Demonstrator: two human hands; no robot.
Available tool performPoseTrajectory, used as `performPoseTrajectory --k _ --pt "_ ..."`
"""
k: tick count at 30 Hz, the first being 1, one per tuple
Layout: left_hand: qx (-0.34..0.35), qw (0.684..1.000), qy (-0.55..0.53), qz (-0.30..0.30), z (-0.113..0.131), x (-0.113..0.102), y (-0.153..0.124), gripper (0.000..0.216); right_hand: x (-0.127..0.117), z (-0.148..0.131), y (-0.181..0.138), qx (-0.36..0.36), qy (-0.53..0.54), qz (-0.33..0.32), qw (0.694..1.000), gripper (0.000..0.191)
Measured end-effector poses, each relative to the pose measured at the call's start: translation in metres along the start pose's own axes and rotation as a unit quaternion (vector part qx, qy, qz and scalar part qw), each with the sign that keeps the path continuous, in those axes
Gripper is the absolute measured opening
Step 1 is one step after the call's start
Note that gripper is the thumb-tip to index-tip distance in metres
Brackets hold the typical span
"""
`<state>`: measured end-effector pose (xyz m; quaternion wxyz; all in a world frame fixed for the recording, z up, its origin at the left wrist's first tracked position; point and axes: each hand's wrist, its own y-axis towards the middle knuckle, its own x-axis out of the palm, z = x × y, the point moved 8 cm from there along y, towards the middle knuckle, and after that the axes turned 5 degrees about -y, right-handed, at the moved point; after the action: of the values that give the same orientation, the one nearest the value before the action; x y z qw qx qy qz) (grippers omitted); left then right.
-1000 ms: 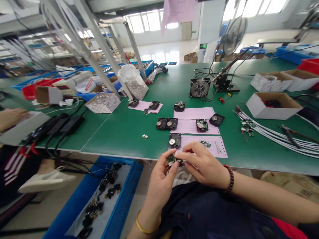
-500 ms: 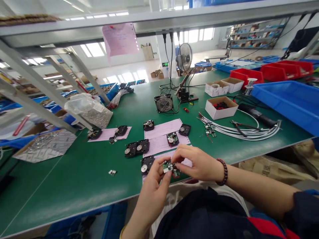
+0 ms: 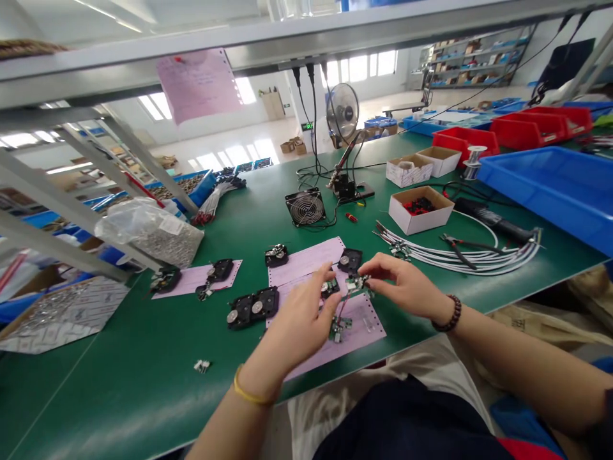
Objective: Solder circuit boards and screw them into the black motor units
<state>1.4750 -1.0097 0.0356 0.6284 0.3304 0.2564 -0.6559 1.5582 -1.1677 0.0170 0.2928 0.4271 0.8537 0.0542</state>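
My right hand [image 3: 405, 287] pinches a small green circuit board [image 3: 354, 282] above the pink paper sheets. Thin red wires run from it down to a second small board [image 3: 340, 328] over the nearest sheet. My left hand [image 3: 304, 316] is open, thumb and fingers apart, beside a black square housing [image 3: 329, 287] with a silver disc; its fingers partly cover that housing, and contact cannot be made out. Just behind is another black housing [image 3: 350, 260]. A joined pair of black housings [image 3: 253, 305] lies left of my left hand.
Several white cables [image 3: 454, 259] and pliers [image 3: 460, 249] lie at right, near a white box of red and black parts [image 3: 421, 207]. A square fan [image 3: 305, 208] stands behind. Small loose parts [image 3: 202, 366] lie front left. A blue tray [image 3: 550, 191] occupies the right edge.
My left hand has let go of the circuit board and moved toward the black housing. My right hand has moved right and forward with the board. The view has shifted slightly.
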Motion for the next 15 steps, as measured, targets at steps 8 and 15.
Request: performPoseTrajectory --k 8,15 --pt "0.070 0.964 0.217 -0.134 -0.032 0.034 0.107 0.099 -0.017 0.063 0.057 0.073 -0.125 0.026 0.989 0.012" --pt "0.075 0.968 0.209 -0.120 -0.037 0.038 0.118 0.108 0.001 0.079 0.075 0.050 -0.179 -0.010 0.983 0.011"
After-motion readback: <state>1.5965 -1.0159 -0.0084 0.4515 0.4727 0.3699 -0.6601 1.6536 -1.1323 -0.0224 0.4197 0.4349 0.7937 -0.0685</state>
